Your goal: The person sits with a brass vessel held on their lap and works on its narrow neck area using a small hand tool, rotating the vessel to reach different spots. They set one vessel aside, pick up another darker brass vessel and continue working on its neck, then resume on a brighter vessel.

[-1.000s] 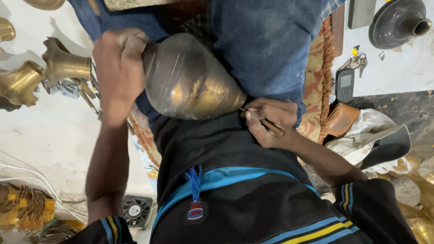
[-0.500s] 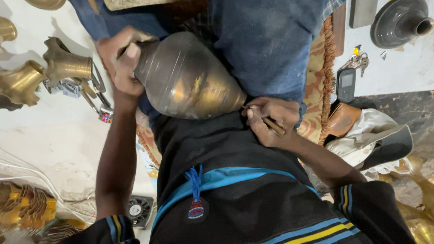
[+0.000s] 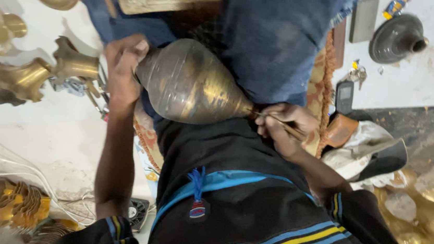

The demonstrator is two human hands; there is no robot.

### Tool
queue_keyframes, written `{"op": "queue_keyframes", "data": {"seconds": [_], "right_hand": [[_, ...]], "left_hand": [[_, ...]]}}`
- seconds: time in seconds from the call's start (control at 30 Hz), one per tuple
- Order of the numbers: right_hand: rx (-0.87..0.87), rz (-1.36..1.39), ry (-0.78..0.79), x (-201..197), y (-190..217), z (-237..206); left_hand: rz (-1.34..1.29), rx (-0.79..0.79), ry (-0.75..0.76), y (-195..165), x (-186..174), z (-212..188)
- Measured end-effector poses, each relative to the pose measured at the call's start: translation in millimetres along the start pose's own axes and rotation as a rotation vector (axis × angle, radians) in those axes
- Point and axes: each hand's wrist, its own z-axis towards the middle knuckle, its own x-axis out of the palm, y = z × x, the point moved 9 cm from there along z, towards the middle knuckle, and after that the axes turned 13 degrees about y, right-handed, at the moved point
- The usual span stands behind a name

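Left hand [image 3: 123, 64] clamps the brass vessel [image 3: 191, 83] at 9 o'clock; right hand [image 3: 284, 125], pinching a thin tool [image 3: 279, 123] at 3, should press steadily.

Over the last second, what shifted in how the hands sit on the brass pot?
The left hand slid off the top of the brass pot to cup its wide end from the side. The right hand stayed at the pot's narrow tip, pinching a thin tool against it. The pot remained on the lap.

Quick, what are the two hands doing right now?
Left hand: closed around the wide end of the brass pot.
Right hand: closed on a thin tool, its tip at the pot's narrow end.
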Motion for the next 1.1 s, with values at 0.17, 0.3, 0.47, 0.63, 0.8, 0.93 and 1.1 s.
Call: {"op": "queue_keyframes", "data": {"seconds": [0.17,0.3,0.47,0.63,0.8,0.93,1.1], "right_hand": [[-0.004,0.199,-0.182,-17.4,9.1,-13.6],[0.227,0.15,-0.024,-34.1,41.0,53.2],[0.715,0.155,-0.043,-98.7,23.8,90.3],[-0.535,-0.38,-0.207,-66.2,105.1,98.1],[-0.586,-0.318,-0.249,-58.7,116.5,144.3],[-0.6,-0.373,-0.24,-51.8,114.0,159.2],[-0.457,-0.492,-0.281,-55.6,101.7,154.5]], "left_hand": [[0.53,0.491,-0.251,-44.0,-22.6,-41.4],[-0.225,0.025,-0.25,3.1,-68.4,-45.4],[-0.066,0.349,-0.626,-32.9,-125.5,-83.3],[-0.339,0.287,-0.728,-24.2,-198.3,-114.1],[0.045,0.027,-1.028,-41.5,-253.2,-156.1],[0.349,-0.135,-1.059,-57.2,-278.2,-131.3],[0.648,-0.279,-1.004,-58.4,-298.1,-75.3]]}}
